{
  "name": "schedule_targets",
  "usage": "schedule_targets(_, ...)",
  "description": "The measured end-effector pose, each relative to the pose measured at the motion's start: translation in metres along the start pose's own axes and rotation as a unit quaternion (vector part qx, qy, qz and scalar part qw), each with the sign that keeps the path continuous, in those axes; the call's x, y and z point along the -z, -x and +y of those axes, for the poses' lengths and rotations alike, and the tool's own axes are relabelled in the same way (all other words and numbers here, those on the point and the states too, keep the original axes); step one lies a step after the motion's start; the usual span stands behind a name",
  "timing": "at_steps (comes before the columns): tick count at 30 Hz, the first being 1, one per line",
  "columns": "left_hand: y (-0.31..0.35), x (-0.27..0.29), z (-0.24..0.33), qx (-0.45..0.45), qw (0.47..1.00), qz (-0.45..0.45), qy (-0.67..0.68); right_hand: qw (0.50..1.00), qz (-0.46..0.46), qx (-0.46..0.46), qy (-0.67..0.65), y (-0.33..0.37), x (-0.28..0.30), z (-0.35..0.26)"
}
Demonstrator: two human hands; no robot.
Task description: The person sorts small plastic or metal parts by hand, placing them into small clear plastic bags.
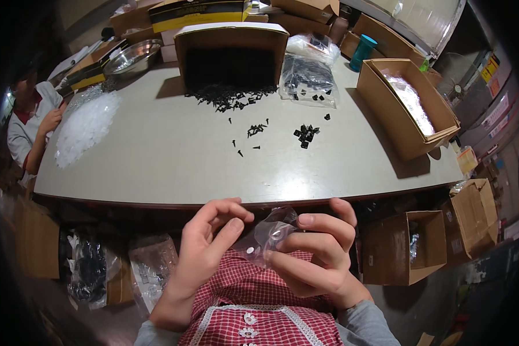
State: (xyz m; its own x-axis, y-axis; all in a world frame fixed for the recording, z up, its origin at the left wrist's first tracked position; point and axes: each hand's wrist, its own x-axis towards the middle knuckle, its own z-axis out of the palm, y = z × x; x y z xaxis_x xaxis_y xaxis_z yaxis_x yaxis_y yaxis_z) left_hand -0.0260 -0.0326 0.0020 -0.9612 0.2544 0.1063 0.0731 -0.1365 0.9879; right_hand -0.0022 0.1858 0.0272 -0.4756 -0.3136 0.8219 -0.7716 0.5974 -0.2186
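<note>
Just in front of the table edge, my right hand point(317, 248) grips a small clear plastic bag point(265, 235) between thumb and fingers. A small white dot shows on the bag near its lower left. My left hand point(210, 239) is beside the bag's left side, fingers loosely bent and thumb apart, holding nothing that I can see. On the table beyond my hands lie several loose black screws point(255, 131) and a small cluster of black square pieces point(306, 135).
A box tipped on its side point(232, 36) spills black screws point(230, 99) onto the table point(173, 155). Clear bags lie beside it. At right stands a carton point(395, 124) of clear bags; at left a white heap point(89, 128), near a person point(32, 124). Open cartons point(406, 248) stand below.
</note>
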Motion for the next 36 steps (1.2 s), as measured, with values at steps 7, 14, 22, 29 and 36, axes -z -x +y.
schedule_targets(7,0.002,-0.006,0.015,0.174,0.969,0.002,0.176,0.991,-0.1,-0.085,-0.04,-0.008,0.008,0.004)
schedule_targets(14,0.002,0.002,0.0,-0.05,0.979,0.19,0.049,0.962,-0.222,-0.132,-0.092,0.0,0.006,0.019)
schedule_targets(22,-0.01,0.002,0.017,-0.276,0.81,0.119,-0.504,0.968,-0.232,-0.095,-0.004,0.011,0.006,0.023)
schedule_targets(29,-0.011,-0.022,-0.014,-0.37,0.752,0.025,-0.546,0.96,-0.277,0.02,-0.044,0.021,-0.01,0.011)
schedule_targets(36,-0.018,-0.016,-0.029,-0.411,0.729,0.022,-0.546,0.932,-0.351,-0.052,-0.078,0.007,-0.01,0.015)
